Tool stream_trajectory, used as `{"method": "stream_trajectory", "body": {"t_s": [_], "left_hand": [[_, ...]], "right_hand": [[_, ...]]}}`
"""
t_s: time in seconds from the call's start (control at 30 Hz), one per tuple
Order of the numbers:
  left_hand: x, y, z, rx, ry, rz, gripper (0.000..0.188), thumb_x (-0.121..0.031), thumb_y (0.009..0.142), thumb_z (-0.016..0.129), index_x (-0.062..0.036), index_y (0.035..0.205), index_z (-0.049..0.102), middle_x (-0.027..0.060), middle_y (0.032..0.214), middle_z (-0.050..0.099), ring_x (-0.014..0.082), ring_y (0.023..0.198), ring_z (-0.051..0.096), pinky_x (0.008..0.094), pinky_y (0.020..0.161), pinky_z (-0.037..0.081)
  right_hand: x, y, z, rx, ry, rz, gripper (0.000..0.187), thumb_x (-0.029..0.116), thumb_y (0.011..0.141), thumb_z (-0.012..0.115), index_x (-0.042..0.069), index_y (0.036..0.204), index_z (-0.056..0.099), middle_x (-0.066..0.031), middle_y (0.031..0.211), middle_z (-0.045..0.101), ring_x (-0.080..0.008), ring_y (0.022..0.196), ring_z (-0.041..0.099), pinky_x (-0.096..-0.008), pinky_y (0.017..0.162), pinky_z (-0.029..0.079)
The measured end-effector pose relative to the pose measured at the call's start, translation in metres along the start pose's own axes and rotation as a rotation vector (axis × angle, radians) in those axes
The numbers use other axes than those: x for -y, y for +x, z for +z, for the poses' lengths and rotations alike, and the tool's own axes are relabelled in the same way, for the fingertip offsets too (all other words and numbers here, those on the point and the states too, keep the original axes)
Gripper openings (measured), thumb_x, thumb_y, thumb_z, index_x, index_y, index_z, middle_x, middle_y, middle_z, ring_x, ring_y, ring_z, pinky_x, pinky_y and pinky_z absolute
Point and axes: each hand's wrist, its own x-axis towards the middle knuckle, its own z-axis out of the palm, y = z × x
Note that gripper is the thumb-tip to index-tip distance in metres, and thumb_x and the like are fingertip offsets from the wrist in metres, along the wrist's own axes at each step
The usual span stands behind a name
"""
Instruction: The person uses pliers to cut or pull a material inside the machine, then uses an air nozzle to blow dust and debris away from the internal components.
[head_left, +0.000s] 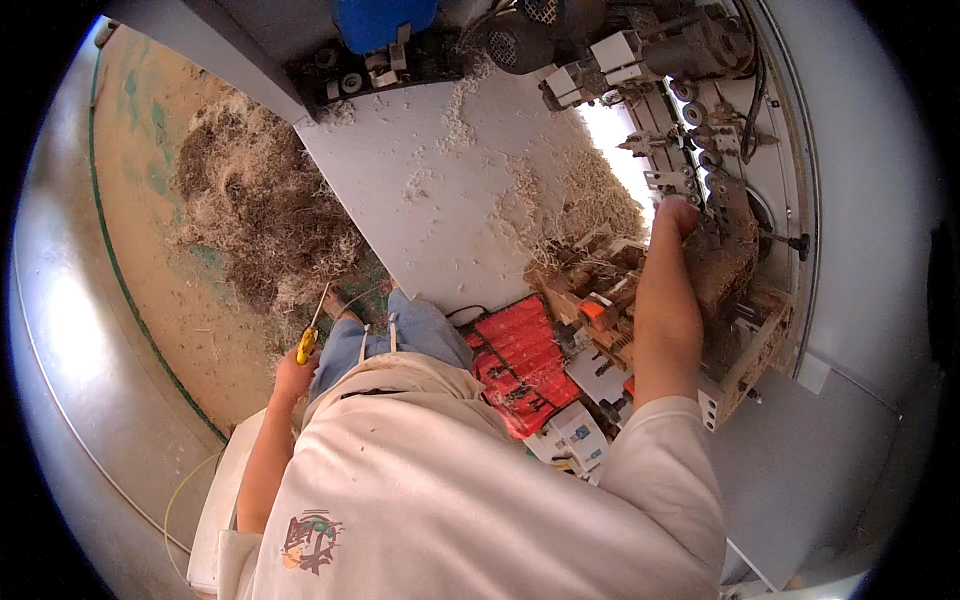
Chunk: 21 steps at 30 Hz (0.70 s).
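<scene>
Low on the left, my left hand [293, 375] is closed around the yellow handle of a screwdriver [308, 340], whose thin metal shaft points up and away. My right arm stretches forward into a machine [722, 185] with rollers, metal blocks and cables. There my right hand [677, 214] is closed against the machine's metal parts; whatever its fingers grip is hidden. Just beyond that hand sit small metal blocks [668, 182] and several round rollers [694, 113].
A large heap of brown shavings [265, 205] lies on the floor at left. Shavings also litter a pale panel [400, 150] before me. Near my waist lies a red tool roll [520, 365], beside small boxes [570, 438]. A blue container [382, 22] stands at the back.
</scene>
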Motion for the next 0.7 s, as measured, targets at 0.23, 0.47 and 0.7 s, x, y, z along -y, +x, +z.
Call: {"method": "stream_trajectory", "body": {"t_s": [0.23, 0.47, 0.7], "left_hand": [[0.007, 0.002, 0.005, 0.010, 0.036, -0.085, 0.029, -0.029, 0.091, 0.070, -0.0038, 0.104, 0.067, 0.0081, 0.080, 0.073, 0.0200, 0.067, 0.068, 0.0369, 0.064, 0.054], [-0.019, -0.010, -0.003, -0.039, 0.049, -0.012, 0.026, -0.029, 0.091, 0.069, -0.0044, 0.102, 0.068, 0.0073, 0.077, 0.071, 0.0199, 0.068, 0.067, 0.0364, 0.065, 0.053], [0.021, 0.004, 0.001, -0.025, -0.031, -0.014, 0.027, -0.027, 0.092, 0.069, -0.0019, 0.102, 0.067, 0.0107, 0.078, 0.072, 0.0212, 0.068, 0.069, 0.0372, 0.064, 0.053]], "right_hand": [[0.023, -0.049, -0.012, 0.415, 0.481, -0.550, 0.044, 0.022, 0.094, 0.067, -0.003, 0.128, 0.054, -0.0174, 0.093, 0.074, -0.0227, 0.071, 0.075, -0.0335, 0.068, 0.057], [0.011, -0.018, -0.035, -0.068, -0.001, 0.057, 0.066, 0.037, 0.099, 0.056, -0.010, 0.144, 0.041, -0.0250, 0.115, 0.070, -0.0355, 0.092, 0.074, -0.0431, 0.078, 0.060], [0.023, -0.064, -0.015, -0.066, 0.244, -0.330, 0.059, 0.029, 0.097, 0.057, -0.013, 0.137, 0.048, -0.0321, 0.132, 0.059, -0.0424, 0.114, 0.065, -0.0476, 0.089, 0.058]]}}
